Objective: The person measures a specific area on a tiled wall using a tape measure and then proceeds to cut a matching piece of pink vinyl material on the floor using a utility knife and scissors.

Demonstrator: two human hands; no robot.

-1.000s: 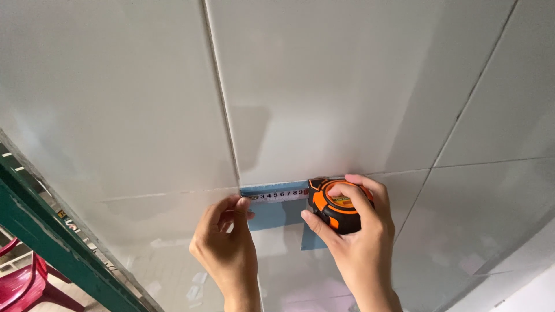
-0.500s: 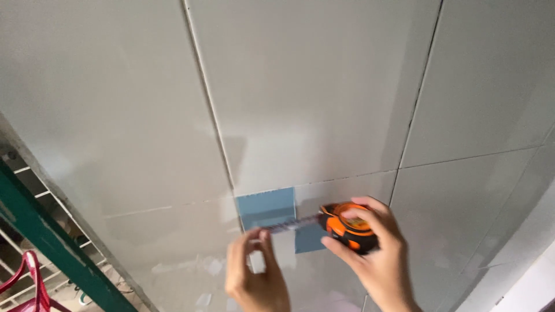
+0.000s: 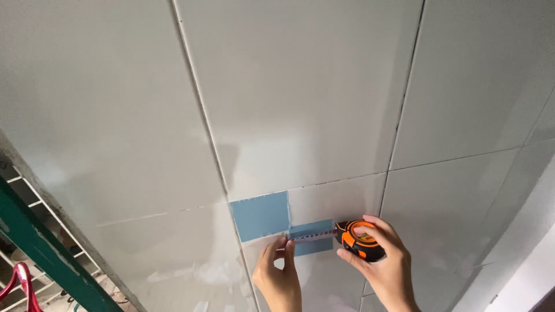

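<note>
Since half a second ago both hands sit lower and further right in the view, and the blue patch shows in full. Left hand [image 3: 278,276]: raised against the tiled wall [image 3: 300,104], fingers close together, tips pinching the free end of the tape blade [image 3: 312,235] and pressing it to the surface at the lower right corner of the patch. Right hand [image 3: 384,267]: wrapped around the tape measure [image 3: 359,239], orange and black, thumb laid over its face, remaining fingers curled under the case; the case sits just right of the blue area, touching or nearly touching the wall. Tape blade: short length drawn out, running roughly level between the two hands, across the top of the smaller blue rectangle. Blue patch [image 3: 261,215]: two joined rectangles, the larger to the upper left, the smaller stepped down to the right, set just beneath a grout line where large pale grey tiles meet. Green beam [image 3: 49,257]: runs diagonally across the lower left corner, with a white wire rack [image 3: 23,196] behind it. Red chair [image 3: 20,283]: part visible at the lower left edge.
</note>
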